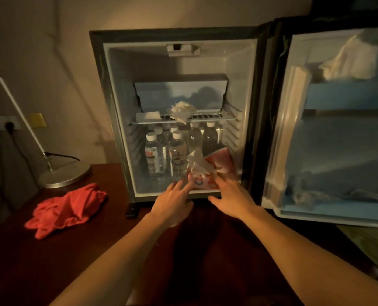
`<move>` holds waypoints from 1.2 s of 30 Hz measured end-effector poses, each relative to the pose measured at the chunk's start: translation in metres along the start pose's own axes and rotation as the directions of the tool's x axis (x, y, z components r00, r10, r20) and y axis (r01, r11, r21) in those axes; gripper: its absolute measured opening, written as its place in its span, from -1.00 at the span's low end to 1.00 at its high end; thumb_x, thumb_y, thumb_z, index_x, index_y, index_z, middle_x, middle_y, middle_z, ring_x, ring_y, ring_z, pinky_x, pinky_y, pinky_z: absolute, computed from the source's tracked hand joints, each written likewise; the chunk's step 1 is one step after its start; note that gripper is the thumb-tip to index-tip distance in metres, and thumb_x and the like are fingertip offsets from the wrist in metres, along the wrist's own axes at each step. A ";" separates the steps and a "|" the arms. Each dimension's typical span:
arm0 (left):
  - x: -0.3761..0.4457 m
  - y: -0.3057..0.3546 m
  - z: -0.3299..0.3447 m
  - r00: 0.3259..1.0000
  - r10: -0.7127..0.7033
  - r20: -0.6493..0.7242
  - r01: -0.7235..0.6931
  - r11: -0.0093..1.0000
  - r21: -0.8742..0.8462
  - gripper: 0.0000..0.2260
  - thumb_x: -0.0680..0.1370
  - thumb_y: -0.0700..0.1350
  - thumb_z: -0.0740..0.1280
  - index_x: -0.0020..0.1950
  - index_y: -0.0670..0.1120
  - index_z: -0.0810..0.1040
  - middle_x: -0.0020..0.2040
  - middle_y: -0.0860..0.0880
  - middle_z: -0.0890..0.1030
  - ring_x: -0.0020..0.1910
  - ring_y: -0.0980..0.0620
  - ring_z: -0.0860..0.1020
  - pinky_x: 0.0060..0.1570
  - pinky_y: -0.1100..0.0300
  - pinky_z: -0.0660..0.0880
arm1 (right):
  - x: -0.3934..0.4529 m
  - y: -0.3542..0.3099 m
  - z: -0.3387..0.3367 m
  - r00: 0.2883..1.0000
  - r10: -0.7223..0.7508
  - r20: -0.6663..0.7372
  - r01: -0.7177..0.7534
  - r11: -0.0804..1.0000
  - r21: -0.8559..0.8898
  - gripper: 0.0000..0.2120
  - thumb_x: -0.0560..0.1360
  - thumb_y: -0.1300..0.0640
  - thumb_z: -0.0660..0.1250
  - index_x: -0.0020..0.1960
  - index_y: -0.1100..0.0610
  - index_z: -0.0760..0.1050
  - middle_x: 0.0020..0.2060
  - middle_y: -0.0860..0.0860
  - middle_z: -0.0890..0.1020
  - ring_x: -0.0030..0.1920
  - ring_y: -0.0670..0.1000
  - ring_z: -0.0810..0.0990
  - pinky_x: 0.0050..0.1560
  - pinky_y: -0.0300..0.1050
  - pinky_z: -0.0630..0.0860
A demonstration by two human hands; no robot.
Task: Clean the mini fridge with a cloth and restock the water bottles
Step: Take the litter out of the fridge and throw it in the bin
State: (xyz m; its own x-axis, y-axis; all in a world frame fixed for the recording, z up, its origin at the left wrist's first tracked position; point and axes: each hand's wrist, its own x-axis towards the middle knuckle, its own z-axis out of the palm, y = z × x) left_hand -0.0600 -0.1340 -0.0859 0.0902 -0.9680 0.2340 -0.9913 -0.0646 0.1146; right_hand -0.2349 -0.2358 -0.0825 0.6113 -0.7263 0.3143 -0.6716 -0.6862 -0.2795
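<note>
Water bottles (168, 151) stand behind both hands' grip (fingers spread).

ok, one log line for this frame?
fridge: door open | both hands on tissue box inside | bottles behind | red cloth on table, untouched

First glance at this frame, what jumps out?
The open white-lined mini fridge fills the centre, its door swung right and clear water bottles with white caps standing under the wire shelf. Both bare hands, left hand and right hand, reach a red tissue box on the fridge floor. A crumpled red cloth lies on the dark table at left.
</note>
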 end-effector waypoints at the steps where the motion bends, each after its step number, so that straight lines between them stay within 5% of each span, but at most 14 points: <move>1: 0.008 -0.002 0.003 1.000 -0.004 0.016 0.004 1.000 -0.013 -0.38 0.60 0.02 0.24 0.57 0.16 0.00 0.56 -0.03 0.17 0.49 -0.16 0.22 0.32 -0.12 0.40 | 0.006 0.003 0.006 1.000 0.003 0.019 -0.003 1.000 -0.012 -0.30 0.49 -0.14 0.35 0.53 -0.10 0.11 0.45 -0.04 0.28 0.43 0.09 0.31 0.29 0.01 0.43; 7: 0.063 0.006 0.012 0.999 -0.041 -0.011 0.040 0.999 -0.035 -0.38 0.59 -0.03 0.19 0.53 0.26 -0.08 0.61 0.03 0.02 0.29 -0.25 0.49 0.08 -0.18 0.52 | 0.036 0.023 0.030 0.992 0.053 0.113 -0.057 0.998 0.028 -0.18 0.53 -0.15 0.31 0.59 -0.12 -0.12 0.58 -0.02 0.00 0.56 0.07 -0.01 0.47 0.11 0.22; 12: 0.095 0.002 0.019 0.994 -0.111 -0.019 0.110 0.993 -0.042 -0.30 0.59 -0.02 0.23 0.57 0.22 -0.14 0.56 0.00 0.17 0.28 -0.18 0.49 0.08 -0.08 0.49 | 0.053 0.038 0.044 0.984 0.112 0.142 -0.107 0.993 -0.040 -0.30 0.56 -0.19 0.21 0.57 -0.08 -0.05 0.48 0.05 0.28 0.42 0.14 0.32 0.29 0.09 0.44; 15: 0.101 0.001 0.017 0.984 -0.172 0.047 0.175 0.983 -0.059 -0.37 0.58 -0.07 0.25 0.57 0.12 0.02 0.43 -0.09 0.35 0.24 -0.21 0.50 0.10 -0.07 0.47 | 0.051 0.042 0.046 0.990 0.092 0.103 -0.086 0.995 -0.056 -0.26 0.57 -0.16 0.22 0.57 -0.11 -0.16 0.39 0.07 0.36 0.30 0.15 0.44 0.16 0.06 0.53; 19: 0.096 0.001 0.018 0.988 -0.156 0.011 0.156 0.987 -0.036 -0.75 0.59 -0.06 0.20 0.21 -0.11 0.48 0.22 -0.12 0.46 0.14 -0.21 0.52 -0.05 0.01 0.43 | 0.048 0.043 0.048 1.000 0.004 -0.023 -0.005 0.999 -0.039 -0.26 0.54 -0.14 0.29 0.57 -0.04 -0.03 0.31 0.11 0.47 0.22 0.14 0.53 0.08 0.09 0.57; 23: 0.080 -0.002 0.018 0.985 -0.160 -0.060 0.157 0.986 -0.051 -0.72 0.65 0.06 0.11 0.17 -0.09 0.45 0.22 -0.10 0.48 0.07 -0.18 0.56 -0.06 0.00 0.49 | 0.041 0.041 0.046 0.998 -0.055 -0.022 0.050 0.986 -0.159 -0.33 0.51 0.11 0.37 0.53 0.00 0.15 0.31 0.15 0.48 0.29 0.18 0.48 0.22 0.11 0.49; 29: 0.054 -0.012 0.008 0.979 -0.142 -0.147 0.129 0.987 -0.096 -0.71 0.62 0.12 0.14 0.12 -0.05 0.47 0.12 -0.10 0.55 0.00 -0.17 0.58 -0.11 -0.03 0.52 | 0.028 0.039 0.033 0.998 -0.020 0.065 0.033 0.978 -0.205 -0.75 0.53 0.26 0.24 0.17 0.14 0.54 0.16 0.13 0.52 0.21 0.18 0.45 0.13 0.00 0.46; 36: 0.028 -0.027 -0.002 0.977 -0.163 -0.140 0.158 0.986 -0.045 -0.80 0.59 -0.04 0.24 0.18 -0.08 0.42 0.05 -0.17 0.62 0.00 -0.27 0.57 -0.18 0.00 0.45 | 0.015 0.022 0.016 0.998 0.002 -0.063 -0.005 0.999 -0.046 -0.59 0.57 0.12 0.24 0.41 0.05 0.36 0.30 0.13 0.32 0.39 0.16 0.25 0.31 0.10 0.44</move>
State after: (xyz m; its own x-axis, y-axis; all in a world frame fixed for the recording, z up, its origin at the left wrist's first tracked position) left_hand -0.0303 -0.1585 -0.0805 0.2630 -0.9011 0.3447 -0.9592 -0.2058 0.1939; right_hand -0.2342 -0.2626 -0.0985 0.5822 -0.7240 0.3699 -0.6935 -0.6797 -0.2388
